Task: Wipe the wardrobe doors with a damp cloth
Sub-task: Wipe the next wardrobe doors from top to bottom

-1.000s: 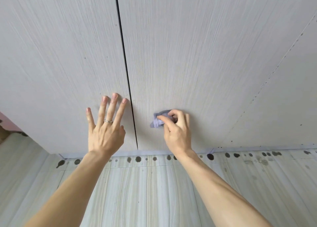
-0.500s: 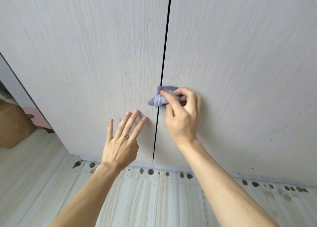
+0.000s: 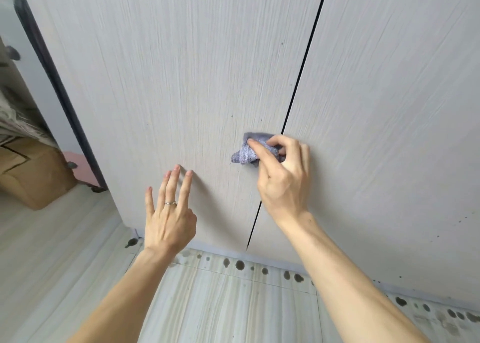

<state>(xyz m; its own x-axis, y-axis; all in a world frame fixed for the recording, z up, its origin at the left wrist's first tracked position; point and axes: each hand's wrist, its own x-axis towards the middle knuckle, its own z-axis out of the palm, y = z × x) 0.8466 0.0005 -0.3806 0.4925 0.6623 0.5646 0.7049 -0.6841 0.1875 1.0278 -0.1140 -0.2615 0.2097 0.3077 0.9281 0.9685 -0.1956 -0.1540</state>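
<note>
Sliding leftward since a second ago, the right hand (image 3: pixel 283 176) pinches the bunched cloth (image 3: pixel 249 152) across the seam (image 3: pixel 298 83) onto the left door (image 3: pixel 181 70), low near its bottom edge, so wiping shifts doors. The left hand (image 3: pixel 170 213) is splayed, empty, fingertips on the door. Door tops are cut off; the cloth's dampness is unreadable.

The right hand (image 3: pixel 283 179) has carried the cloth (image 3: pixel 246 152) leftward across the seam (image 3: pixel 298 83) onto the left door (image 3: pixel 181 83).
</note>
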